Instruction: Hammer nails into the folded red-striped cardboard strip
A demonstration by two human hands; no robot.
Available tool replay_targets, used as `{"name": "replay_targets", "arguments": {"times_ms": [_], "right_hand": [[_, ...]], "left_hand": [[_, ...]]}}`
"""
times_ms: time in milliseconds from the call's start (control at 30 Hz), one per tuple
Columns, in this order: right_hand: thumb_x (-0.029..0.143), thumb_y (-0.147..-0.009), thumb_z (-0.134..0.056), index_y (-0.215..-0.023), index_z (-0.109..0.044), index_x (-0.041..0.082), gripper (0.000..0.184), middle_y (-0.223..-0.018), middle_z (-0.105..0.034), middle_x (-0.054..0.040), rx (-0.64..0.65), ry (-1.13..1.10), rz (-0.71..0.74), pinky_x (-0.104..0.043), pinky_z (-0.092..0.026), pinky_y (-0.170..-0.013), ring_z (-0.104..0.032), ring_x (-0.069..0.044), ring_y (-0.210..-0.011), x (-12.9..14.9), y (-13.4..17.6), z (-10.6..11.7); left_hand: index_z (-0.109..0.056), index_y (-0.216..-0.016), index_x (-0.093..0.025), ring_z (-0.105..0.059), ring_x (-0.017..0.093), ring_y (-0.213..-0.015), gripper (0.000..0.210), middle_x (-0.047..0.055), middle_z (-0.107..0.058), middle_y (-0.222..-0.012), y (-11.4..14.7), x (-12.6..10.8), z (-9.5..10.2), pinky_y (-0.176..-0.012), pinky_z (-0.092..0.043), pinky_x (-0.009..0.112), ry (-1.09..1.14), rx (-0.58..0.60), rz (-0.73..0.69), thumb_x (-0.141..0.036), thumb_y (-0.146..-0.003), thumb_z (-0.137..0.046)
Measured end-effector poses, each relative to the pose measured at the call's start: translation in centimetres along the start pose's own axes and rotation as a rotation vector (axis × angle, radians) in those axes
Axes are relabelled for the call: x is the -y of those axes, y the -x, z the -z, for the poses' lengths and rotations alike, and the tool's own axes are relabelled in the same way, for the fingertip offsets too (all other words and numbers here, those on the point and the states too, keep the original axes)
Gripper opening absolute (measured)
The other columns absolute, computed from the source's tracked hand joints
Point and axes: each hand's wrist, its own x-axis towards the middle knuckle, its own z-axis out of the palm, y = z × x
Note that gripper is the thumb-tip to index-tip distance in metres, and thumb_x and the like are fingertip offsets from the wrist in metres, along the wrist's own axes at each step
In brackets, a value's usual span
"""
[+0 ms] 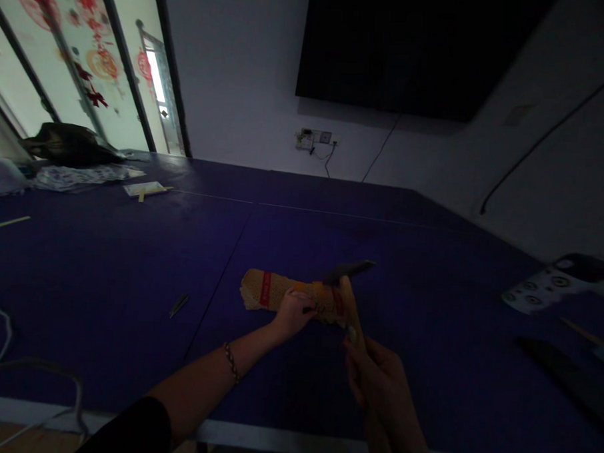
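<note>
My right hand (376, 370) is wrapped round the wooden handle of a hammer (351, 302). The hammer's dark metal head lies across the top of the handle, over the right end of a long tan package (252, 290). The package looks crinkled, with red printed bands and an orange-yellow strip, and lies flat on the table. My left hand (295, 313) has its fingers curled down on the package's middle, gripping it. Anything small between those fingers is too dark to make out. A braided bracelet (230, 362) circles my left wrist.
The dark blue table (130, 259) has a seam running across it. Small metal tweezers or a clip (179, 305) lie left of the package. At right are a patterned white case (539, 287) and a black flat object (560, 371). Cables (35, 368) hang at lower left.
</note>
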Motion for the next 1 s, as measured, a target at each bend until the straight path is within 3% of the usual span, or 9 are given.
{"name": "replay_targets", "arguments": {"times_ms": [100, 200, 267, 400, 600, 800, 1000], "right_hand": [[0.048, -0.058, -0.065, -0.07, -0.052, 0.018, 0.035, -0.04, -0.04, 0.0097, 0.065, -0.271, 0.071, -0.017, -0.022, -0.025, -0.032, -0.004, -0.023, -0.4, -3.3, 1.7], [0.043, -0.06, -0.064, -0.071, -0.051, 0.02, 0.029, -0.042, -0.03, 0.012, 0.182, -0.45, 0.09, -0.016, -0.021, -0.027, -0.022, -0.002, -0.024, -1.2, -7.0, 3.7], [0.04, -0.065, -0.06, -0.067, -0.048, 0.021, 0.023, -0.044, -0.022, 0.013, 0.216, -0.516, 0.122, -0.015, -0.015, -0.026, -0.008, -0.001, -0.026, -2.0, -8.9, 4.7], [0.046, -0.073, -0.052, -0.057, -0.037, 0.022, 0.033, -0.043, -0.007, 0.0141, 0.216, -0.552, 0.14, -0.015, -0.002, -0.027, 0.011, -0.003, -0.032, -3.8, -10.7, 5.5], [0.048, -0.074, -0.051, -0.06, -0.038, 0.022, 0.033, -0.041, -0.008, 0.015, 0.247, -0.598, 0.118, -0.014, -0.005, -0.027, 0.009, -0.003, -0.03, -5.1, -10.9, 5.3], [0.045, -0.073, -0.055, -0.06, -0.039, 0.022, 0.031, -0.038, -0.013, 0.0152, 0.306, -0.653, 0.088, -0.013, -0.009, -0.026, 0.002, -0.002, -0.025, -5.3, -11.2, 5.1], [0.036, -0.072, -0.06, -0.061, -0.043, 0.02, 0.025, -0.04, -0.016, 0.015, 0.357, -0.769, 0.093, -0.011, -0.013, -0.026, 0.004, -0.002, -0.03, -5.3, -10.8, 4.7]], "left_hand": [[-0.066, -0.075, -0.02, -0.06, 0.019, -0.089, 0.008, 0.002, -0.069, -0.085, 0.0, 0.0, 0.1, -0.096, -0.028, 0.041, -0.017, 0.0, -0.006, -0.019, -0.067, -0.067], [-0.064, -0.08, -0.019, -0.06, 0.021, -0.085, 0.017, 0.004, -0.068, -0.084, 0.1, 0.0, 0.1, -0.093, -0.033, 0.04, -0.054, -0.028, -0.003, -0.023, -0.064, -0.07], [-0.062, -0.083, -0.018, -0.059, 0.021, -0.085, 0.025, 0.004, -0.066, -0.085, 0.1, 0.1, 0.0, -0.089, -0.036, 0.038, -0.063, -0.029, -0.02, -0.026, -0.062, -0.072], [-0.058, -0.091, -0.018, -0.056, 0.023, -0.092, 0.037, 0.006, -0.063, -0.093, 0.3, 0.3, -0.1, -0.085, -0.04, 0.036, -0.068, -0.021, -0.071, -0.026, -0.059, -0.074], [-0.059, -0.092, -0.016, -0.054, 0.024, -0.098, 0.038, 0.009, -0.062, -0.096, 0.7, 0.2, 0.6, -0.091, -0.037, 0.039, -0.109, -0.021, -0.131, -0.027, -0.059, -0.074], [-0.057, -0.099, -0.018, -0.048, 0.026, -0.109, 0.045, 0.01, -0.062, -0.104, 0.9, -0.2, 1.5, -0.098, -0.027, 0.049, -0.152, -0.131, -0.117, -0.035, -0.06, -0.072], [-0.056, -0.102, -0.02, -0.049, 0.022, -0.11, 0.028, 0.007, -0.062, -0.107, 3.3, 0.0, 5.2, -0.098, -0.034, 0.043, -0.248, -0.115, -0.235, -0.029, -0.076, -0.058]]}}
